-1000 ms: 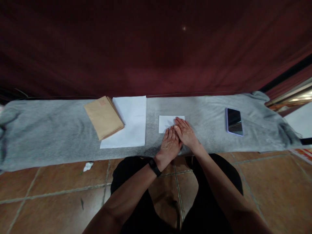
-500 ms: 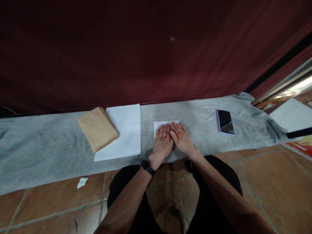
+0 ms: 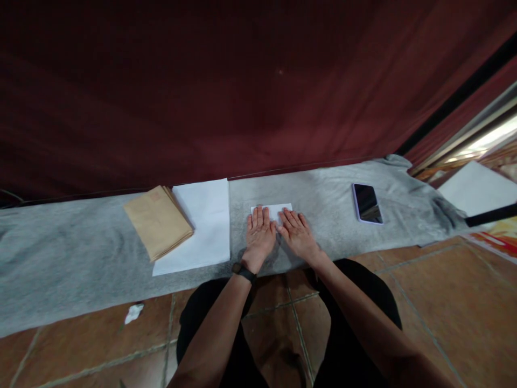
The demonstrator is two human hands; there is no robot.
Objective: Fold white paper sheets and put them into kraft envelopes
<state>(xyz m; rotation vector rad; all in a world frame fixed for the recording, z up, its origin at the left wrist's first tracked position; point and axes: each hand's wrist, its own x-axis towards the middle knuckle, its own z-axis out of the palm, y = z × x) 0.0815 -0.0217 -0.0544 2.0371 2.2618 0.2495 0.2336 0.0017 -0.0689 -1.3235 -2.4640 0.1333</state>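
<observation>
A small folded sheet of white paper (image 3: 276,210) lies flat on the grey cloth. My left hand (image 3: 260,233) rests on its left part, palm down with the fingers stretched out. On the right part lies my right hand (image 3: 298,234), also flat, its fingers a little spread. The two thumbs nearly meet over the paper. Much of the sheet's near side is hidden under the hands. A black band (image 3: 244,272) circles my left wrist.
To the left, brown envelopes (image 3: 159,222) are stacked partly over larger white sheets (image 3: 210,226). A phone with a purple edge (image 3: 367,203) lies to the right on the grey cloth (image 3: 319,199). Dark red fabric (image 3: 242,97) rises behind. A white scrap (image 3: 133,313) is on the tiled floor.
My hands have moved apart across the paper, the left going left, the right slightly right. More of the sheet's middle shows between them. The view has shifted slightly.
</observation>
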